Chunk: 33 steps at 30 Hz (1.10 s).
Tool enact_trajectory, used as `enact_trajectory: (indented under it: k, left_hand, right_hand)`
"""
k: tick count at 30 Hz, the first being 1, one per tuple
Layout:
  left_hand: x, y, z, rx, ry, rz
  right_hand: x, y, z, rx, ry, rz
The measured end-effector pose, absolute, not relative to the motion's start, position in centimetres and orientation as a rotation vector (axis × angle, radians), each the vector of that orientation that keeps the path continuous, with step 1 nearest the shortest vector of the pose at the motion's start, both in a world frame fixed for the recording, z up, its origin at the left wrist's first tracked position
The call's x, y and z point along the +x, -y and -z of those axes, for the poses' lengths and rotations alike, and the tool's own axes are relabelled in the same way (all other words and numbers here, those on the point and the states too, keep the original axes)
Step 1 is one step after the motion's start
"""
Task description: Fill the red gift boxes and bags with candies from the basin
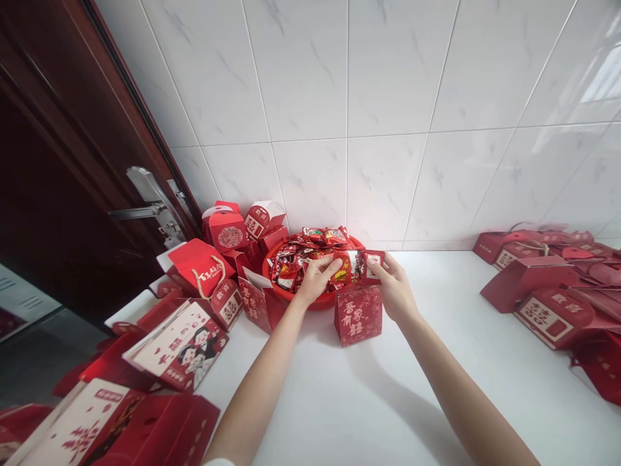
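Candy packets [342, 268] look glossy plastic, crinkled; basin [321, 303], smooth plastic. Gift box [359, 317]: printed card, near matt. Wall tiles [310, 77] shine. Door handle [136, 212]: shiny metal. Bench [320, 401] smooth.

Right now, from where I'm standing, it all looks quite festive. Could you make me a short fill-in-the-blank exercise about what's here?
1. The left hand and right hand hold wrapped packets near a round basin whose colour is ____.
2. The small box below the held packets stands on a surface coloured ____.
3. The dark door is on the ____ side of the picture.
4. The wall at the back is covered with square-edged ____.

Missing words: red; white; left; tiles.
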<state>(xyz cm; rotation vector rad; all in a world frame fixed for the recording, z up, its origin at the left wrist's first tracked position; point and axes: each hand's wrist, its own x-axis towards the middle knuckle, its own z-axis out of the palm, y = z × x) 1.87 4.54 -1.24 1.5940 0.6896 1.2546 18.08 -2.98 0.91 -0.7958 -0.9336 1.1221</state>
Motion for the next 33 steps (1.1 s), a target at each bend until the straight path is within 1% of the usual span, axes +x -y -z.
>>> enact_trajectory:
  k: [5,11,17,21,24,29,33]
  left_hand:
    - [2.0,-4.6,1.4,1.586,-0.662,-1.206]
    - [1.5,-3.2,2.1,1.551,-0.637,-1.34]
    - [0.1,1.0,0.5,2.049,-0.698,-1.072]
    - [-0.1,1.6,0.6,2.187,-0.841,-0.961]
    - [0.0,1.1,1.3,2.195,-0.856,-0.93]
    - [0.2,0.7,1.9,2.161,-0.813,-0.992]
    - [0.5,0.6,2.2,2.04,-0.873,-1.033]
  right_hand:
    - [18.2,3.2,-1.4,-0.759,0.951,-1.188]
    - [20.2,3.1,-2.3,-0.757,0.899,-0.957]
    - [22.7,3.2,-3.2,-0.753,0.855,-0.83]
    - [23.0,3.4,-3.5,-0.74,0.889,-0.834]
    - [22.8,3.6,-3.7,-0.742,0.921,-0.849]
    - [22.7,3.8,-3.8,-0.795,0.993,-0.859]
    - [23.0,3.9,-3.5,-0.826,1.101,-0.848]
